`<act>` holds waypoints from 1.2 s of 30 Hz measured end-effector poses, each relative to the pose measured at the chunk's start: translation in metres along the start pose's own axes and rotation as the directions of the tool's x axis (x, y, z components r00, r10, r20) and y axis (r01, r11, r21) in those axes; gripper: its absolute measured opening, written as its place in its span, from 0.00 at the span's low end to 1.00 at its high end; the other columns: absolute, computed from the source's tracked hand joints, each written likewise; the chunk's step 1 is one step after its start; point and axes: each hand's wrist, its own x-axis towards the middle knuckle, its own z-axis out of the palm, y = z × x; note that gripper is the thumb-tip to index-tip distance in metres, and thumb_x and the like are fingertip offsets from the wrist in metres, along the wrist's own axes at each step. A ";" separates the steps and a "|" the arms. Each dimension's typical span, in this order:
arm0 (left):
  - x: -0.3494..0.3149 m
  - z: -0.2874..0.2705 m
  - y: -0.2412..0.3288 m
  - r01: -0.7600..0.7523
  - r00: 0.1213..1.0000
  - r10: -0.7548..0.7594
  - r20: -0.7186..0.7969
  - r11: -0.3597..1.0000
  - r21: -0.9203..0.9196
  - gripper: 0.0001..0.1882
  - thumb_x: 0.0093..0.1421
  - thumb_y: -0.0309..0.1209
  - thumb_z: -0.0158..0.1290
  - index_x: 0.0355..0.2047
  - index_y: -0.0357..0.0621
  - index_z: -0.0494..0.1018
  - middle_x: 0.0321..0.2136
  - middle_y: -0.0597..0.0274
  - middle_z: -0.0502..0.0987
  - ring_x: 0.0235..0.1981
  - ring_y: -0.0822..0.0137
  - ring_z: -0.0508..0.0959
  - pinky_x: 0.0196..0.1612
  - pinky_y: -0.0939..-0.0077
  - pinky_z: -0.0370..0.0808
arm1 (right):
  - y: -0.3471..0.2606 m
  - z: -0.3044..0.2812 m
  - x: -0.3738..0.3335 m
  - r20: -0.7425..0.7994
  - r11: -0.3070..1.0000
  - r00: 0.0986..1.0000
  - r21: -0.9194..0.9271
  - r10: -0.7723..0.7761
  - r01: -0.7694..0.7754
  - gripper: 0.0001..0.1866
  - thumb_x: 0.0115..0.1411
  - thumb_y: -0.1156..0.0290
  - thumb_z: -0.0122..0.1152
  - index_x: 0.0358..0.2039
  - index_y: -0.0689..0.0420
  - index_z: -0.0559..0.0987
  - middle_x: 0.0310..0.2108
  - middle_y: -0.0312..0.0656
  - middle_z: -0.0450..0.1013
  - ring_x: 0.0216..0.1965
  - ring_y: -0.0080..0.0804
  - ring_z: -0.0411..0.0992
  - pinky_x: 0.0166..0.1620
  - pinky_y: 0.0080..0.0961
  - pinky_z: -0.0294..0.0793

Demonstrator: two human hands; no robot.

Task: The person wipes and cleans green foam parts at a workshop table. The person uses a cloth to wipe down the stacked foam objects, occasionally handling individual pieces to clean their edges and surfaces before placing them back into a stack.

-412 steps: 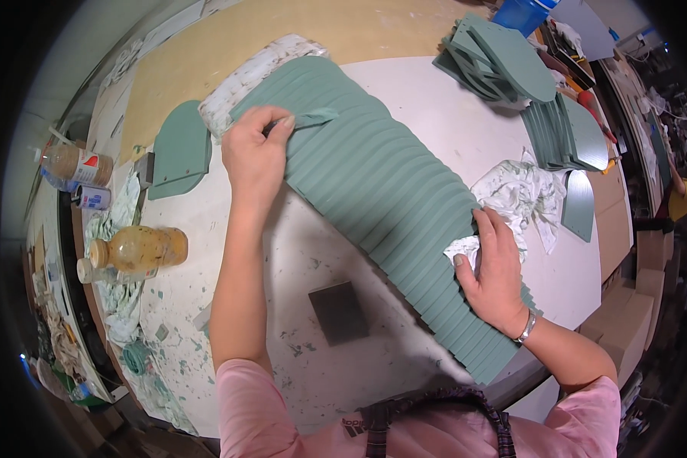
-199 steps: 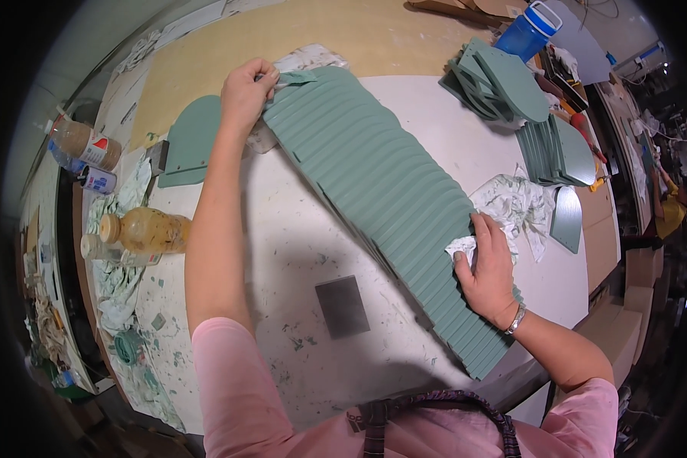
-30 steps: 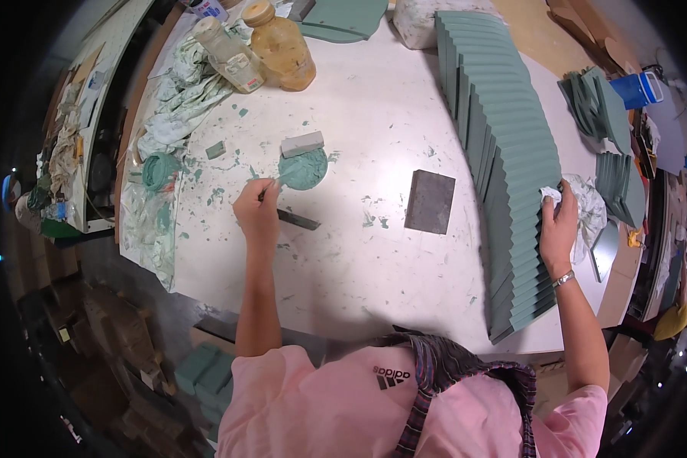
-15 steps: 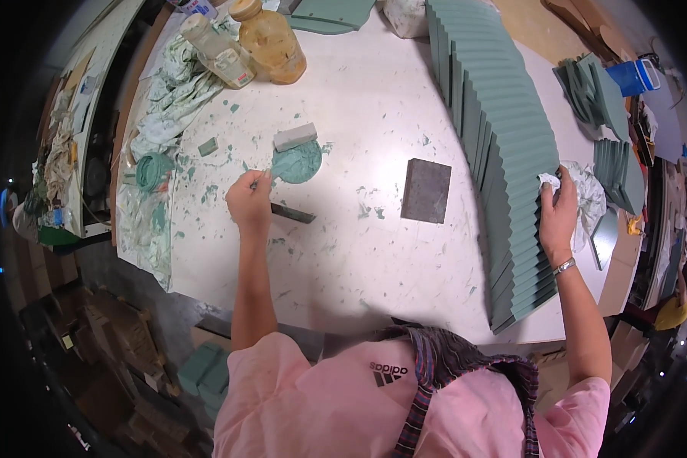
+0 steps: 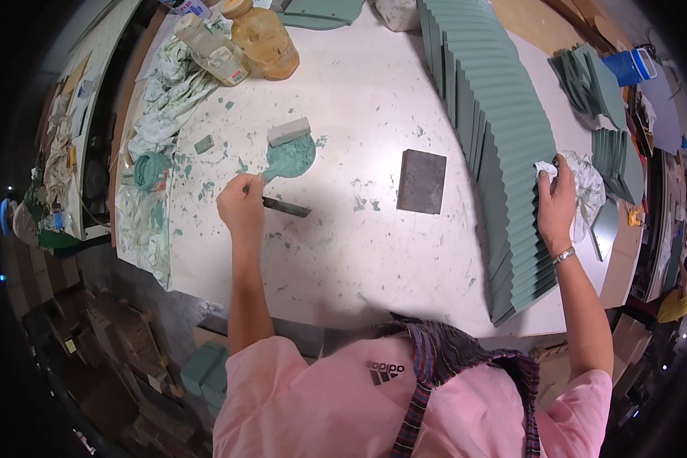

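My left hand (image 5: 240, 204) is closed in a pinch at the edge of a round patch of green paste (image 5: 294, 156) on the white table. It holds a thin tool, mostly hidden by the fingers, whose end runs into the paste. A dark flat strip (image 5: 287, 207) sticks out beside the wrist, its near end hidden. A pale grey block (image 5: 288, 131) touches the paste's far edge. On the right, my right hand (image 5: 557, 202) is closed on a crumpled white cloth (image 5: 586, 183), against the long row of overlapping green panels (image 5: 504, 99).
A dark grey block (image 5: 422, 182) lies mid-table. At the far left stand a yellowish jar (image 5: 263, 46) and a clear bottle (image 5: 210, 49), near stained rags (image 5: 175, 91) and a green-smeared tub (image 5: 151, 171). More green panels (image 5: 617, 164) lie at right.
The view has shifted slightly, so the table things sit a little higher and further left. My left hand has moved slightly left; my right hand stays on the cloth.
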 end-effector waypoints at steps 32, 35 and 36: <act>-0.002 0.008 0.000 0.229 0.973 -0.198 0.115 0.850 -0.475 0.09 0.61 0.27 0.60 0.26 0.35 0.78 0.18 0.72 0.71 0.20 0.80 0.64 0.25 0.83 0.58 | -0.002 0.004 0.000 -0.005 1.000 1.000 -0.013 -0.003 0.003 0.29 0.66 0.61 0.54 0.62 0.63 0.65 0.57 0.56 0.67 0.59 0.53 0.65 0.62 0.39 0.63; -0.001 0.009 0.003 0.242 0.970 -0.212 0.117 0.820 -0.518 0.08 0.61 0.26 0.60 0.25 0.36 0.78 0.18 0.72 0.70 0.20 0.80 0.64 0.25 0.83 0.57 | -0.001 0.001 0.000 -0.011 1.000 1.000 -0.010 0.003 -0.003 0.28 0.65 0.62 0.54 0.62 0.64 0.66 0.58 0.56 0.67 0.58 0.53 0.65 0.62 0.39 0.63; -0.003 0.006 0.008 0.282 0.959 -0.247 0.137 0.812 -0.511 0.07 0.61 0.25 0.59 0.26 0.35 0.78 0.19 0.71 0.70 0.21 0.80 0.64 0.25 0.83 0.57 | 0.000 -0.002 0.001 0.010 1.000 1.000 -0.006 0.000 0.000 0.28 0.65 0.62 0.55 0.61 0.64 0.66 0.57 0.57 0.67 0.58 0.53 0.65 0.62 0.39 0.64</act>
